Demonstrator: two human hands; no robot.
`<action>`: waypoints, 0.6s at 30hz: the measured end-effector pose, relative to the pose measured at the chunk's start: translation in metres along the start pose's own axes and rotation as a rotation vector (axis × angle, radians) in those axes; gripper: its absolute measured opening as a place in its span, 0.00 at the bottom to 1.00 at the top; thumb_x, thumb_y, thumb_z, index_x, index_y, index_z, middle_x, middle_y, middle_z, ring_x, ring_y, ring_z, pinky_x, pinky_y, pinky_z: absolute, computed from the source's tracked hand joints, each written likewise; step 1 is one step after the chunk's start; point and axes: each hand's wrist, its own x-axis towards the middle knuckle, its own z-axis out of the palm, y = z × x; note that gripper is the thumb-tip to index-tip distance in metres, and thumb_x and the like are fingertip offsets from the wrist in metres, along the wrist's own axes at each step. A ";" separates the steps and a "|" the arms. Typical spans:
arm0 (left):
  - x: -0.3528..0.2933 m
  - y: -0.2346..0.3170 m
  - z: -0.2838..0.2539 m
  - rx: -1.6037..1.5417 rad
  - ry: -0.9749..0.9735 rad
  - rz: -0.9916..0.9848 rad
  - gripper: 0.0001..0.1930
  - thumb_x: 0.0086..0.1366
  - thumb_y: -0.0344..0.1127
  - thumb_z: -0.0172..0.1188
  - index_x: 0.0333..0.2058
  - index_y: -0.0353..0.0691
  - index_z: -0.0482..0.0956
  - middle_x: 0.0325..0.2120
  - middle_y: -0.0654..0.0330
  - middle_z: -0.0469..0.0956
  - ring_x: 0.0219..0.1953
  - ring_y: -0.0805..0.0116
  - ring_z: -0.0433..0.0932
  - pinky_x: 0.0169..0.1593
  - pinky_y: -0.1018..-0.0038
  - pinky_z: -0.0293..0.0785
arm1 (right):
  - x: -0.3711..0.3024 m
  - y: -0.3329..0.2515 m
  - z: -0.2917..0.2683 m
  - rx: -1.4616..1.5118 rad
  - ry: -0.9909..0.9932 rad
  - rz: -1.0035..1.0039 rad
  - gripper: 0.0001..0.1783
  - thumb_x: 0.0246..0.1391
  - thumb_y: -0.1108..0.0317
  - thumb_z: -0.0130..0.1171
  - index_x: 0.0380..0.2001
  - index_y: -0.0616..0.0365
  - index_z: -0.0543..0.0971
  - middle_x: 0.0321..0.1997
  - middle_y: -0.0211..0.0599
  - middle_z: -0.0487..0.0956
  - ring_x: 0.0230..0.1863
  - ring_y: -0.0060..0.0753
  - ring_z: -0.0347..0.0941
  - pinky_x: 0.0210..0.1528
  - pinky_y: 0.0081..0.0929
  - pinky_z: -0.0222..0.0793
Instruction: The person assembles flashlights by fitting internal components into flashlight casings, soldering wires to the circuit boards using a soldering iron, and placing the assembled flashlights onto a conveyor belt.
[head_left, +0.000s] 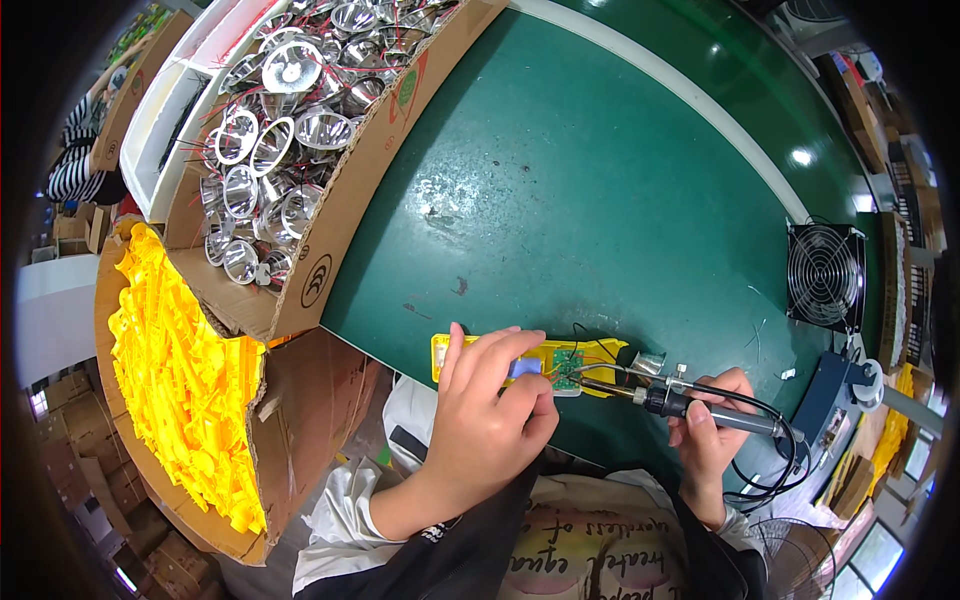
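A yellow plastic housing (600, 350) lies on the green worktable near its front edge. Inside it sit a blue cylindrical cell (524, 367) and a small green circuit board (568, 358) with thin wires. My left hand (490, 405) grips the housing from above, fingers bent over its left half and hiding part of it. In my right hand (715, 425) is a grey-handled soldering iron (735, 419), its tip pointing left at the board. Whether the tip touches the board I cannot tell. A small shiny reflector (650, 363) rests beside the housing's right end.
An open carton (345, 190) full of silvery reflectors with red wires stands at the back left. Below it, a box (300, 420) holds yellow plastic parts. On the right are a black fan (825, 275), a dark blue soldering unit (828, 400) and black cables.
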 end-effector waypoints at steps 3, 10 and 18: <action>-0.001 -0.001 0.000 0.004 -0.003 0.002 0.08 0.37 0.24 0.59 0.20 0.41 0.71 0.37 0.58 0.70 0.41 0.56 0.70 0.49 0.48 0.59 | 0.000 0.001 0.000 0.005 0.010 0.000 0.09 0.43 0.74 0.53 0.25 0.63 0.63 0.16 0.39 0.69 0.10 0.18 0.62 0.12 0.12 0.58; 0.004 0.002 -0.003 0.028 -0.039 -0.008 0.08 0.37 0.25 0.59 0.20 0.40 0.71 0.37 0.58 0.70 0.40 0.56 0.70 0.48 0.49 0.59 | 0.001 0.001 0.002 0.015 0.006 0.015 0.08 0.43 0.75 0.53 0.25 0.63 0.63 0.15 0.39 0.69 0.10 0.18 0.62 0.11 0.12 0.57; 0.005 0.004 -0.005 0.047 -0.070 -0.025 0.08 0.37 0.25 0.59 0.20 0.40 0.71 0.37 0.58 0.70 0.39 0.57 0.70 0.48 0.49 0.60 | -0.001 0.001 0.002 0.009 0.005 0.000 0.08 0.43 0.76 0.53 0.25 0.63 0.64 0.16 0.39 0.69 0.10 0.18 0.61 0.12 0.11 0.57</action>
